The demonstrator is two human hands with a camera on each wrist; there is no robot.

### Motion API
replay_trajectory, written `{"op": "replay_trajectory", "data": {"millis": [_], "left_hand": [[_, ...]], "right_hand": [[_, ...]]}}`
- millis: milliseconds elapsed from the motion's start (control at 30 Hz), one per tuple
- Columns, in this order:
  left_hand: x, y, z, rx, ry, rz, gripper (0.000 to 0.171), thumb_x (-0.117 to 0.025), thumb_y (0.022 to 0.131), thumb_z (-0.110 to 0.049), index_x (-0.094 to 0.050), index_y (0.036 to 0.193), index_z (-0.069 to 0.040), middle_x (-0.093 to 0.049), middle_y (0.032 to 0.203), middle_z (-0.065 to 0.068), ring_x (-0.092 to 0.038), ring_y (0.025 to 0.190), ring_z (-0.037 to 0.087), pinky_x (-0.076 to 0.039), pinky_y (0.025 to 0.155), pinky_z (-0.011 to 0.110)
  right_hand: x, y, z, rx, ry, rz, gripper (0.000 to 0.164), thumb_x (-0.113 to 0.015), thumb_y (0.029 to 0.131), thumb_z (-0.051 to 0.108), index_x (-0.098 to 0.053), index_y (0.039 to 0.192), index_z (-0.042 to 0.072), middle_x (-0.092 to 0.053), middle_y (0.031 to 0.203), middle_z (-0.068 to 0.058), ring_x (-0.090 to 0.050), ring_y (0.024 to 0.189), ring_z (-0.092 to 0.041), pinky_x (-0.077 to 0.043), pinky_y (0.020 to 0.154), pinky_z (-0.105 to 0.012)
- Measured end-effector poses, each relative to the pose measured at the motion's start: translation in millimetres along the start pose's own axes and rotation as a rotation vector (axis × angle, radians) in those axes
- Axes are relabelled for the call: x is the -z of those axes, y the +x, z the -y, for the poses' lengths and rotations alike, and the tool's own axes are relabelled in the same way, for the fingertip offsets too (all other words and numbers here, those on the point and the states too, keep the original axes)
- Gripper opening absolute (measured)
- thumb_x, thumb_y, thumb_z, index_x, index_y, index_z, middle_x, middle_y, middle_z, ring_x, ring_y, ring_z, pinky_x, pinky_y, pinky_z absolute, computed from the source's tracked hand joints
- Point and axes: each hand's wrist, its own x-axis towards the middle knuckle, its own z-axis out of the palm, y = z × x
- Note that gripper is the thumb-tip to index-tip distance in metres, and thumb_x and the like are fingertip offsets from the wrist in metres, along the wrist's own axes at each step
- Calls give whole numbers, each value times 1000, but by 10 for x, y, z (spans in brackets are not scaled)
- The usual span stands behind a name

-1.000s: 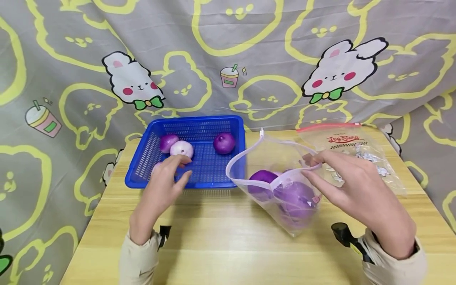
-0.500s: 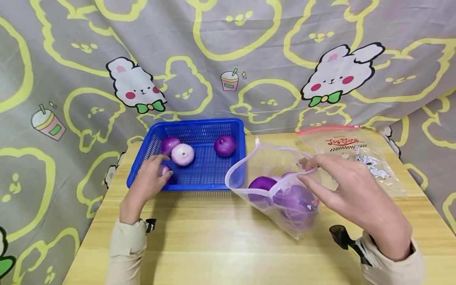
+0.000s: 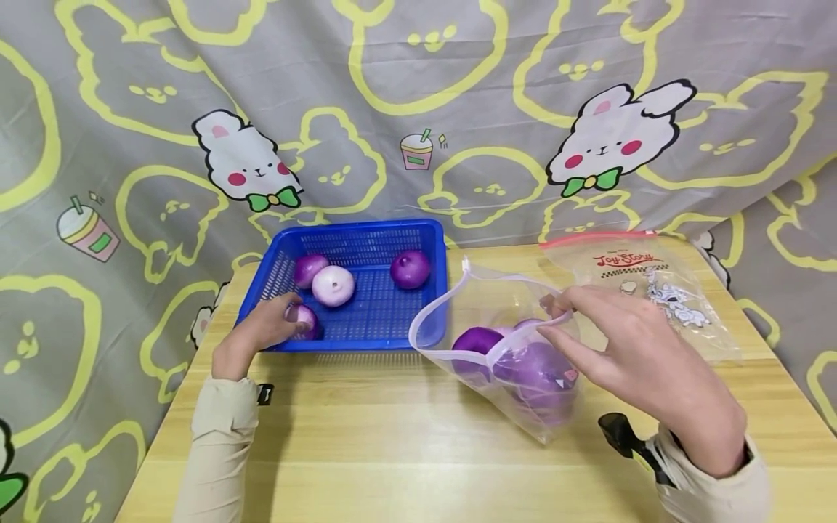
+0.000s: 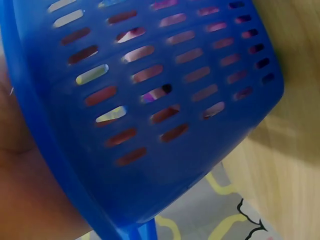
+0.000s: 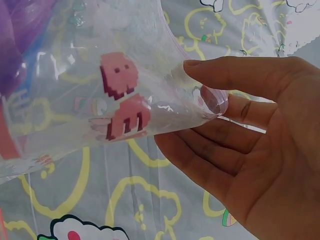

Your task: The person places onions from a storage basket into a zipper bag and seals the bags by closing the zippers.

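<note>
In the head view my left hand (image 3: 263, 328) reaches over the near left corner of the blue plastic basket (image 3: 366, 344), its thumb and fingers round a purple onion (image 3: 307, 325). The basket wall (image 4: 165, 145) covers most of that hand in the left wrist view. My right hand (image 3: 637, 349) pinches the rim of a clear zip bag (image 3: 500, 287), whose mouth gapes toward the basket. Several purple onions (image 3: 539, 374) show through the bag's plastic. The right wrist view has thumb and fingers (image 5: 235, 72) at the bag's edge, beside its pink printed figures (image 5: 120, 75).
Inside the basket are a pale onion (image 3: 333, 285), a purple onion (image 3: 311, 271) behind it and another (image 3: 410, 269) at the right. A flat printed bag (image 3: 631, 265) with a red zip lies at the back right. Patterned cloth (image 3: 366, 73) hangs behind the wooden table (image 3: 392, 436).
My left hand has moved left and down from above the basket onto the near left onion, its fingers closing round it. The right hand keeps its pinch on the bag rim.
</note>
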Motion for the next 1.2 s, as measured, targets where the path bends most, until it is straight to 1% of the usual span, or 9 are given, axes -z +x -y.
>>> {"op": "replay_trajectory", "data": {"millis": [67,200,367,567,667,800,1033,1200], "left_hand": [[-17,-5,-2,10,-2,-1,52,-71,91,-24,-54,128,8,-61,118,30,-55,112,48,-44,95,61],[-48,-15,-20,16,-16,-29,50,-74,89,-24,-56,125,6,-63,113,27,-56,107,44,-44,92,59],[-68,-21,-33,2,-10,-55,50,-76,87,-22,-58,123,7,-63,114,28,-55,108,47,-43,92,61],[-52,-48,-56,23,-16,-87,52,-76,87,-23,-56,125,6,-61,116,30,-50,110,51,-43,90,63],[-24,-69,-91,22,-23,-113,53,-76,88,-23,-55,127,6,-59,120,33,-49,113,53,-42,92,65],[10,-84,-143,4,-26,-147,55,-76,88,-22,-54,129,6,-58,124,35,-49,115,54,-41,94,66],[42,-101,-258,-8,-50,-183,58,-77,87,-21,-53,131,6,-57,125,34,-52,116,51,-42,96,64],[46,-98,-316,-21,-57,-213,59,-78,86,-19,-52,132,7,-57,127,34,-52,118,49,-41,98,63]], "right_hand": [[-1,0,5,-7,-1,5,20,-79,79,11,-68,96,15,-70,89,7,-66,80,-11,-49,72,-23],[-4,0,8,-12,8,11,21,-79,78,9,-68,96,14,-71,90,7,-67,81,-12,-49,74,-24],[-12,1,5,5,22,9,20,-79,79,9,-68,95,13,-71,89,7,-67,80,-11,-50,73,-25],[-18,3,0,21,8,9,17,-77,82,12,-68,96,14,-71,89,6,-68,80,-12,-51,72,-28],[-9,4,5,15,-1,13,18,-78,81,12,-68,95,13,-71,89,7,-68,80,-12,-51,72,-28],[1,10,7,8,-8,18,21,-79,78,10,-67,95,13,-72,89,7,-68,80,-12,-52,72,-29],[4,10,6,-4,-12,20,22,-80,78,9,-67,95,13,-72,89,7,-69,81,-12,-52,72,-29],[8,4,8,-25,-17,33,22,-79,78,10,-67,96,13,-72,90,6,-69,81,-12,-53,71,-33]]}}
